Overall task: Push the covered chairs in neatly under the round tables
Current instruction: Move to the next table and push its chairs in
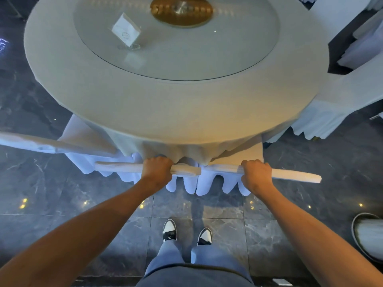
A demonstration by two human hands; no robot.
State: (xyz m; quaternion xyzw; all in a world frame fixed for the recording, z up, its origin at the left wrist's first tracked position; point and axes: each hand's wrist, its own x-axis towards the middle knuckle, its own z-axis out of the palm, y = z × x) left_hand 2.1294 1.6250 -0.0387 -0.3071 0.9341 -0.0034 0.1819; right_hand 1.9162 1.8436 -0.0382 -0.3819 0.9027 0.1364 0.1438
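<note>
A round table (pixel 103 96) with a pale cloth fills the upper view. Two white-covered chairs stand side by side at its near edge, their seats tucked under the cloth. My left hand (pixel 158 169) is closed over the top of the left chair's back (pixel 118 167). My right hand (pixel 256 172) is closed over the top of the right chair's back (pixel 294 176). The two backs meet end to end between my hands. A third covered chair (pixel 41 142) sits at the table's left, angled, and another covered chair (pixel 331 108) at the right.
A glass turntable (pixel 228 48) with a gold hub and a card stand (pixel 126 31) lies on the table. Dark marble floor surrounds it. More white-covered furniture (pixel 362 42) stands at the upper right. A round metal bin (pixel 367 235) is at the right, near my feet (pixel 186 233).
</note>
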